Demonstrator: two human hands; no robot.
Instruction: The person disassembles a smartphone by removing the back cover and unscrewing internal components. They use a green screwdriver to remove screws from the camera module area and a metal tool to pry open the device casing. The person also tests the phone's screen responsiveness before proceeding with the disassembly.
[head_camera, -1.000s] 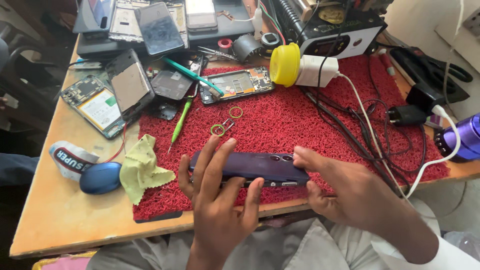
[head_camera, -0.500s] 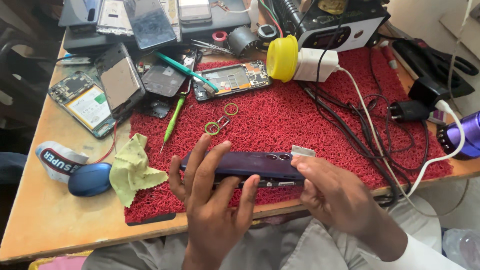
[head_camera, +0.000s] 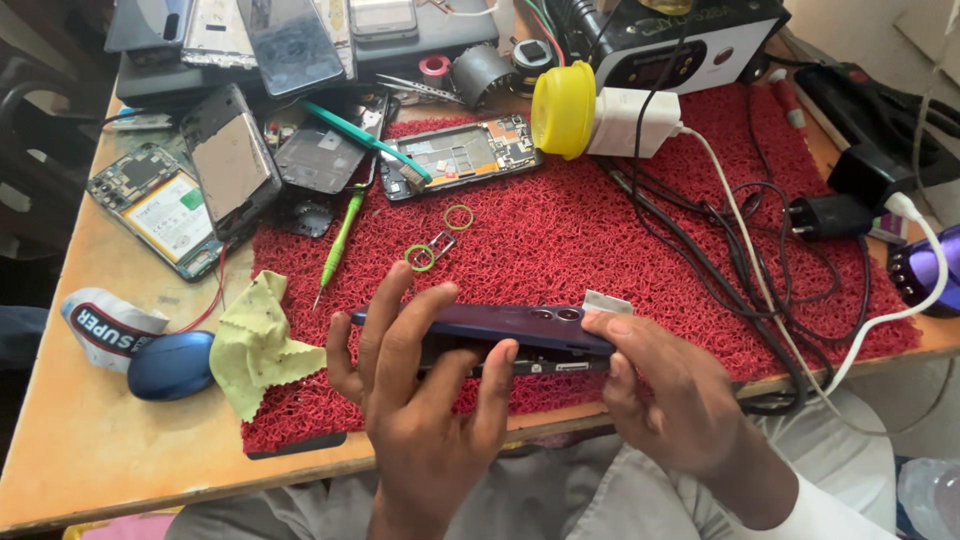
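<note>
This was a phone repair workbench. A red mesh mat (head_camera: 600, 240) covered much of a wooden table (head_camera: 110, 440). At the upper left of the frame lay opened phones with bare circuit boards (head_camera: 160, 205) and loose screens (head_camera: 290, 40). Near the top centre sat a gutted phone frame (head_camera: 462, 155), a green screwdriver (head_camera: 340, 240) and tweezers (head_camera: 415, 88). A power unit (head_camera: 680, 40) and tangled black cables (head_camera: 760, 230) filled the upper right.

Yellow cloth (head_camera: 262, 342), green screwdriver (head_camera: 340, 243), yellow cup (head_camera: 563, 110)

Two green rings (head_camera: 421, 258), one screwdriver (head_camera: 340, 243)
</note>
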